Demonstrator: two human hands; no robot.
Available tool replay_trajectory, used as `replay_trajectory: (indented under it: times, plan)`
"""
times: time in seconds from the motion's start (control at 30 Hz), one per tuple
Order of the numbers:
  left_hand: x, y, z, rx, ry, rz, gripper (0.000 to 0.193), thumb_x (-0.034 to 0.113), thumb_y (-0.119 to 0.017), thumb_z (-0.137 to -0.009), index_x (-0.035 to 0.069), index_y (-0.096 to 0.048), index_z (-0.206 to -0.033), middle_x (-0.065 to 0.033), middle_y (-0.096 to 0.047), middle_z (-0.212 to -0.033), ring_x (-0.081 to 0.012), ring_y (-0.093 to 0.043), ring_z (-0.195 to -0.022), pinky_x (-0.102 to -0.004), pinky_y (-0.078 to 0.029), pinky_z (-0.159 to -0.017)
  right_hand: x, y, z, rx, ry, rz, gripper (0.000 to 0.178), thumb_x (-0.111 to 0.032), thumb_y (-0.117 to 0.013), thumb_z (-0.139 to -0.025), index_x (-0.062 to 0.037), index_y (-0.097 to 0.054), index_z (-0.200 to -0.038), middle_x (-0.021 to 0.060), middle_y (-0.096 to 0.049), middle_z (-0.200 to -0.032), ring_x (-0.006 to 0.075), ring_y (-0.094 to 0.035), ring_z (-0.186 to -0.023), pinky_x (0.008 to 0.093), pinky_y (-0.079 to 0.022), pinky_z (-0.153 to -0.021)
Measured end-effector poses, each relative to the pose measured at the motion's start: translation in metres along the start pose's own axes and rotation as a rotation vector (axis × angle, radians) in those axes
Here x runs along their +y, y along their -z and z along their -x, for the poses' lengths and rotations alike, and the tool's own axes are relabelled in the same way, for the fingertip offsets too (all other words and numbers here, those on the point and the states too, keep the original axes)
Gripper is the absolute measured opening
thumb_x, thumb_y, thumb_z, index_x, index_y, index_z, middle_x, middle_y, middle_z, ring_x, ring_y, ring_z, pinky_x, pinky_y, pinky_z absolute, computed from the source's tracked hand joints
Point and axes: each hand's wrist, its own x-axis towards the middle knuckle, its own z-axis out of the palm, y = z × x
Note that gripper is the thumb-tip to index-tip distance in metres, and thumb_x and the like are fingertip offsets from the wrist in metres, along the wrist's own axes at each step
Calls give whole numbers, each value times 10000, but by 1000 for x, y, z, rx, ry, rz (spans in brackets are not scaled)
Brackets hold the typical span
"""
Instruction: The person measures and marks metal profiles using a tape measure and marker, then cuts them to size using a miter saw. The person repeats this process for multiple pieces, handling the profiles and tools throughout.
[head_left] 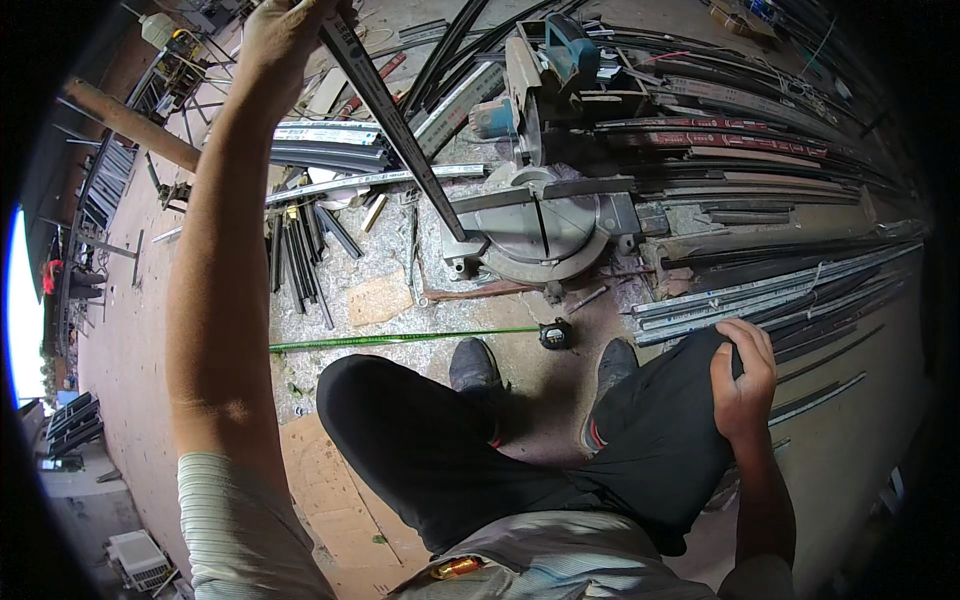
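My left hand [283, 35], at the top of the view on an outstretched arm, is closed around the upper end of a long dark metal profile [395, 125]. The profile slants down to the right, its lower end by the left side of a miter saw's round silver base [548, 235]. Beside that base rises the saw's blue motor and head [570, 55]. Resting on my right knee is my right hand [746, 375], fingers laid over the dark trousers, with no object visible in it. A black tape measure [555, 334] lies on the floor between my shoes, its green blade [400, 340] pulled out leftward.
Stacks of long profiles [740, 150] lie right of the saw, with a silver bundle [760, 300] nearer my right knee. Short dark offcuts [300, 255] and more profiles [330, 150] lie to the left. Flattened cardboard [345, 490] is under my left leg.
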Motion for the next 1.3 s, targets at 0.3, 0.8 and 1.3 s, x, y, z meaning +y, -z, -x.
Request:
replay_trajectory:
  times: [0.3, 0.8, 1.3]
  plan:
    - [-13, -9, 3, 19, -24, 57, 333, 377, -809, -1028, 74, -678, -981, -11, -671, -832, -151, -675, -785, -344, -553, -742, 0, -1, 0, 1, 7, 11, 253, -8, -638, -940, 63, -750, -1155, 210, -751, -1198, 386, -689, -1167, 469, -531, -1051]
    - [-31, -20, 39, 53, 66, -83, 386, 458, -731, -1068, 86, -706, -966, -13, -668, -853, -152, -632, -813, -352, -514, -791, 1, -1, 1, 7, 15, 0, 247, -37, -652, -952, 48, -748, -1162, 204, -745, -1195, 391, -684, -1158, 463, -529, -1046]
    - [28, -54, 146, -366, -126, -822, 345, 268, -785, -971, 35, -542, -1046, -227, -689, -817, -469, -697, -797, -537, -534, -679, -6, -3, -1, 64, 46, 33, 201, -111, -723, -925, 6, -761, -1085, 170, -760, -1130, 382, -704, -1081, 455, -559, -969]
